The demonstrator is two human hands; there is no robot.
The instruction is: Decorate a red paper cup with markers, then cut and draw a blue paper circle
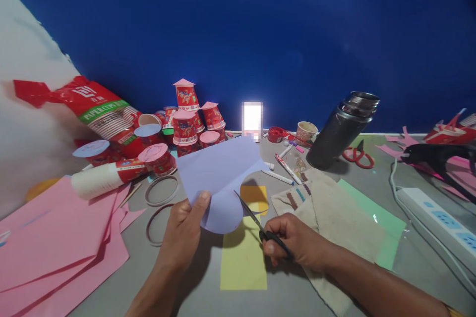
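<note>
Blue wall [260, 34] | left fingers [203, 204] pinch lilac paper [213, 166] over yellow sheet [243, 262] | right fingers [287, 222] grip scissors [265, 235], arm [357, 270] over seemingly folded cloth [345, 213]

This is looking like a paper-craft workspace: a flat grey surface [201, 277] is carrying stacked red patterned paper cups [185, 128], loose pink paper sheets [55, 237], slim white-barrelled marker pens [278, 177] and red-handled metal scissors [359, 156], while a plain blue wall [238, 34] is standing behind.
</note>
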